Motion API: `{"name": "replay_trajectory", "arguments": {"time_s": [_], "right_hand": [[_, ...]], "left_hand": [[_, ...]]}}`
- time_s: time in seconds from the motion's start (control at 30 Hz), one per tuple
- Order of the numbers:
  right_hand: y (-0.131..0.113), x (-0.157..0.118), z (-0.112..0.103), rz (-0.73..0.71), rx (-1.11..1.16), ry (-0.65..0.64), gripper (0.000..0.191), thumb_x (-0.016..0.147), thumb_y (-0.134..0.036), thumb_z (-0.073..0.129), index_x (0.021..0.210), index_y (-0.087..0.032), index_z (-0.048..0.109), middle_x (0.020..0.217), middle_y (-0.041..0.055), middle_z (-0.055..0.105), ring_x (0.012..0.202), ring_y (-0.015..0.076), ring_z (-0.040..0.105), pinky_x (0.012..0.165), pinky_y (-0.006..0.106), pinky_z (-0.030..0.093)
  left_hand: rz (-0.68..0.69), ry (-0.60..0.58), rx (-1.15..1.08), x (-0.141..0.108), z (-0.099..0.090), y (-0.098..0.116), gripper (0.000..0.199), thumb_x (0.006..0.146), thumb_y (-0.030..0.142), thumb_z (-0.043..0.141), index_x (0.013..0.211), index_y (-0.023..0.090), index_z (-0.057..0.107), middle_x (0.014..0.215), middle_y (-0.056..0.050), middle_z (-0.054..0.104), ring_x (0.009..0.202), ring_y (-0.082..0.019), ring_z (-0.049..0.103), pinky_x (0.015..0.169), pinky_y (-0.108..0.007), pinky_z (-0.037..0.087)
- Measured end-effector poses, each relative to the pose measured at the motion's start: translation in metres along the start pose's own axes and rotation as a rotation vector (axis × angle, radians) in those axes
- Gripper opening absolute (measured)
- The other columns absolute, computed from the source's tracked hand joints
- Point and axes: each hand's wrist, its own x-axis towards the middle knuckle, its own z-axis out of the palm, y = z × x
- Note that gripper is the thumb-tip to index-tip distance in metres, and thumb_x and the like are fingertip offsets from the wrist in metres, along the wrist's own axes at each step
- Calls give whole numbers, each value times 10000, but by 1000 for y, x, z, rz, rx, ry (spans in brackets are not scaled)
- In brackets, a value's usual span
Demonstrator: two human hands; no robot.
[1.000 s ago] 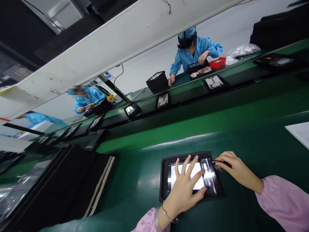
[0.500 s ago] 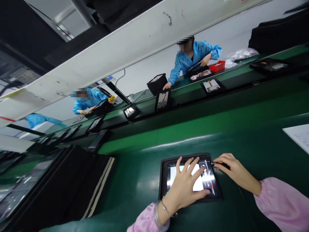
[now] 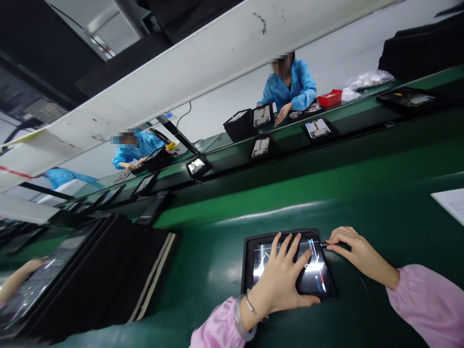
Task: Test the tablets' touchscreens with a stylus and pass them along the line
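A tablet [image 3: 319,270] with a lit screen lies in a black foam tray [image 3: 248,256] on the green bench. My left hand [image 3: 284,278] rests over the screen with its fingers spread, covering much of it. At the tray's upper right edge, my right hand [image 3: 350,244] pinches a cable plug [image 3: 324,245] against the tablet's side. Whether the plug sits fully in the port cannot be made out. A thin cable [image 3: 364,285] runs down the bench below my right wrist.
Black foam trays [image 3: 108,270] are stacked at left, with another person's hand [image 3: 31,266] on them. Across the conveyor, co-workers in blue sleeves handle tablets. A red bin [image 3: 329,98] stands at the back; a white sheet [image 3: 451,203] lies at right.
The tablet's screen picture has changed from a large white area to mostly dark with lines. Another person's hand has appeared at left. A co-worker opposite has lifted a tablet tray.
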Motion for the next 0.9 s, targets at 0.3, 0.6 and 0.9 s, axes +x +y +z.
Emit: {"name": "replay_trajectory", "arguments": {"time_s": [0.3, 0.6, 0.9], "right_hand": [[-4, 1, -2, -19, -40, -33, 393, 1062, -563, 521, 838, -265, 646, 918, 33, 693, 967, 302, 620, 901, 473, 427], [-2, 5, -11, -200, -176, -102, 235, 1071, -373, 540, 886, -277, 649, 890, -3, 699, 942, 266, 661, 1035, 517, 337], [37, -19, -46, -131, -232, -16, 324, 1048, -534, 518, 925, -321, 729, 973, 36, 728, 1079, 372, 659, 1026, 620, 465]], "left_hand": [[52, -80, 57, -4, -12, -17, 1050, 712, 756, 678, 1587, 373, 240, 1671, -143, 229, 1476, -426, 326, 1178, -719, 123], [75, -122, 145, -1, -14, -12, 1071, 724, 728, 661, 1603, 308, 215, 1625, -246, 270, 1404, -479, 393, 1087, -662, 292], [122, -118, 122, 2, -18, -9, 1100, 716, 746, 691, 1604, 317, 203, 1627, -242, 271, 1403, -467, 397, 1059, -630, 359]]}}
